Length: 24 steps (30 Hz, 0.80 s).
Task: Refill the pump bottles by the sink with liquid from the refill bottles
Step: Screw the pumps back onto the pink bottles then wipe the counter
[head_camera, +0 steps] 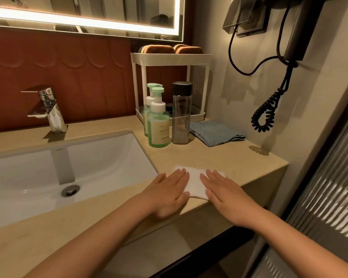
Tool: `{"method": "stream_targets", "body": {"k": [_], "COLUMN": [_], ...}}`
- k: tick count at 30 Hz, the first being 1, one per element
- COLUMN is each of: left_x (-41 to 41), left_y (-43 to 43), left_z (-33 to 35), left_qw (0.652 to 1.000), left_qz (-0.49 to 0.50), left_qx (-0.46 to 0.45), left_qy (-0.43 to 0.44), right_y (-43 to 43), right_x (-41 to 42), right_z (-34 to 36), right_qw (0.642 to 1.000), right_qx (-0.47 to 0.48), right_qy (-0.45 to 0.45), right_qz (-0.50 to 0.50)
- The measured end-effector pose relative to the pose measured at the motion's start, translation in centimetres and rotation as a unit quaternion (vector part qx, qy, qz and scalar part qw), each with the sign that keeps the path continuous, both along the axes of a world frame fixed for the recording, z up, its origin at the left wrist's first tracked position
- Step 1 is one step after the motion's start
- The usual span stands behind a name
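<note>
The left hand [169, 194] and right hand [227, 195] lie flat on the paper [195, 182]; the nearer pump bottle [159, 127] looks smooth and slippery, so hold its fat middle.

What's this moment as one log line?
left hand, right hand: flat on white tissue | pump bottles: closed, untouched | black-capped bottle: closed, beside them

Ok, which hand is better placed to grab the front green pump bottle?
Probably the left hand: the front pump bottle stands almost straight ahead of it, while the right hand lies further over. Both lie flat on the white sheet.
</note>
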<state>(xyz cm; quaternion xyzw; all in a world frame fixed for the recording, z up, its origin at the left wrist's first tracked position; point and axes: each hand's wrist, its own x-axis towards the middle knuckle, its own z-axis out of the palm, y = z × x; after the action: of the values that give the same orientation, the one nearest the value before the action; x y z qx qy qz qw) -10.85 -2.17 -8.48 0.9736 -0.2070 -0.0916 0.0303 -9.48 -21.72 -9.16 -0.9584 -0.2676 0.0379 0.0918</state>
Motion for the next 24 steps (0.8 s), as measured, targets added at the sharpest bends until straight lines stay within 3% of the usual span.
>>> {"method": "stream_targets", "body": {"k": [9,16,24], "left_x": [-6.3,-7.4,-2.9], "left_y": [1.2,2.9,1.2], "left_z": [-0.2,0.7,0.3], "left_qw": [0.998,0.997,0.997], "left_qz": [0.038,0.051,0.063], "left_qx": [0.037,-0.026,0.029], "left_qy": [-0.04,-0.048,-0.032], "right_y": [1.5,2.1,2.8], "right_x": [-2.9,-4.0,-1.0], "right_z": [1.4,1.8,2.3], "right_qw": [0.995,0.993,0.993], "right_qx": [0.008,0.004,-0.112], "right_qy": [0.071,0.073,-0.006], "right_qz": [0.07,0.091,0.034]}}
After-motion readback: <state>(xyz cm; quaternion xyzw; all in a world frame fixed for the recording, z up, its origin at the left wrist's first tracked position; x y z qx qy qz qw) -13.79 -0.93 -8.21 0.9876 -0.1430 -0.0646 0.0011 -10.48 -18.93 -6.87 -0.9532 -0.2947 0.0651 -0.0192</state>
